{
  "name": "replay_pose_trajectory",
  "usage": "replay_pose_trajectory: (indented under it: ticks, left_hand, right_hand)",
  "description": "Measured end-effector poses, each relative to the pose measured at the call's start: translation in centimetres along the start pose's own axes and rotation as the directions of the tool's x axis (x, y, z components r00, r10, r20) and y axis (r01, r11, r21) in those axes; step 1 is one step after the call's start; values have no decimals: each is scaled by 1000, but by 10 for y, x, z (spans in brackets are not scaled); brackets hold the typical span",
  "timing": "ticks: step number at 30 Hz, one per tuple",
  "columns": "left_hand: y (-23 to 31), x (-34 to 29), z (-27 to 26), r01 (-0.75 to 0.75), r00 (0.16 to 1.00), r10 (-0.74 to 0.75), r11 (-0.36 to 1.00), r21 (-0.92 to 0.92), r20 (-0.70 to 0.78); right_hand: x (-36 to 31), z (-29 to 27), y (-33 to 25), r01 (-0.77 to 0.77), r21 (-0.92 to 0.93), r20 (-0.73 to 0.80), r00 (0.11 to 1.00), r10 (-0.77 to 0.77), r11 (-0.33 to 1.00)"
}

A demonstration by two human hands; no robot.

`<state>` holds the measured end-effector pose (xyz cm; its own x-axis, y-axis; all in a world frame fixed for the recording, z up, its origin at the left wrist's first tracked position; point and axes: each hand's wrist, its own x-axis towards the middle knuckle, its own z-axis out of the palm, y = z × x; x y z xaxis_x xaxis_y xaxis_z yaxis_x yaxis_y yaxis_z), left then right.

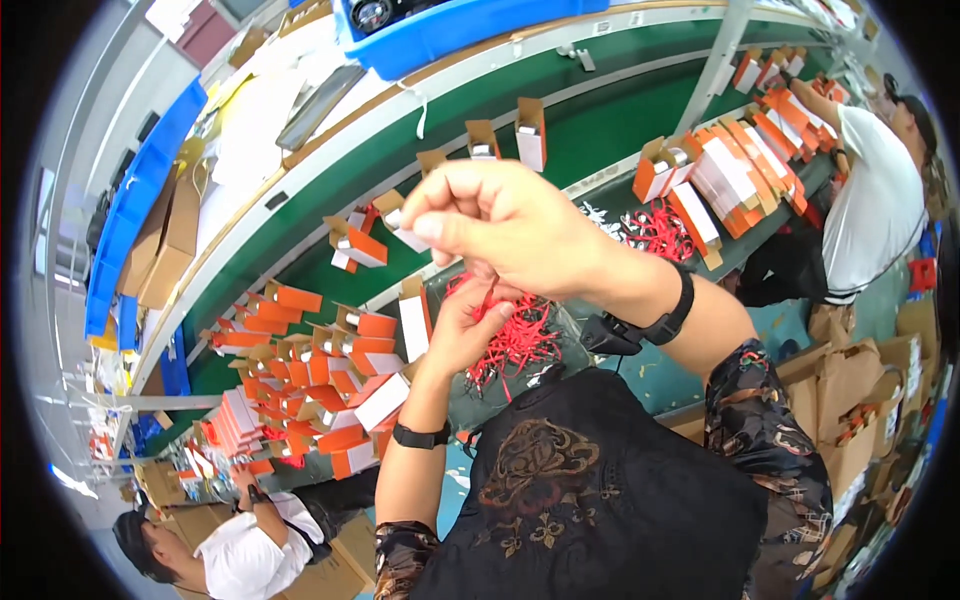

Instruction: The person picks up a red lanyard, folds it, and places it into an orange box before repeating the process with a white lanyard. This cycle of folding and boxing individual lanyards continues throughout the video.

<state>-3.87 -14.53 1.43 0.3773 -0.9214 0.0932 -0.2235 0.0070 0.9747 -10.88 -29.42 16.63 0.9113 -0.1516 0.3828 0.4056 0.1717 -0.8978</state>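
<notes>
Raised over the bench, my right hand (490, 215) has its fingers curled toward the thumb; anything between them is too small or hidden to make out. Just below it, my left hand (462, 328) is closed, with a bit of red strap showing at its fingers. My right hand partly covers the left fingertips. Beside and under the left hand lies a tangled pile of thin red straps (520, 345) on a dark work surface. Left of that hand stands an orange and white box (414, 318) with its flap up.
Several open orange and white boxes (310, 375) crowd the left; more boxes (735, 170) stand at right beside another heap of red straps (660, 232). A green conveyor belt (600, 105) runs behind. Co-workers in white shirts (880, 190) work at both sides. Blue bins (470, 35) sit above.
</notes>
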Motion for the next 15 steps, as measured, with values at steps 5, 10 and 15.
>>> replay_pose_trajectory:
  ticks: [5, 10, 15]
  left_hand:
    - [5, -18, -1, -27, 989, 8, 991, -132, -146]
    - [54, -17, -40, -401, 905, 201, 694, -598, -374]
    - [82, -27, -32, -467, 855, 118, 601, -649, -505]
  right_hand:
    - [7, -17, -55, 133, 65, -268, 957, -111, 989]
    - [-21, -76, -1, -84, -145, -420, 907, 16, 986]
    - [-139, -101, 160, -668, 182, -208, 692, 692, 722]
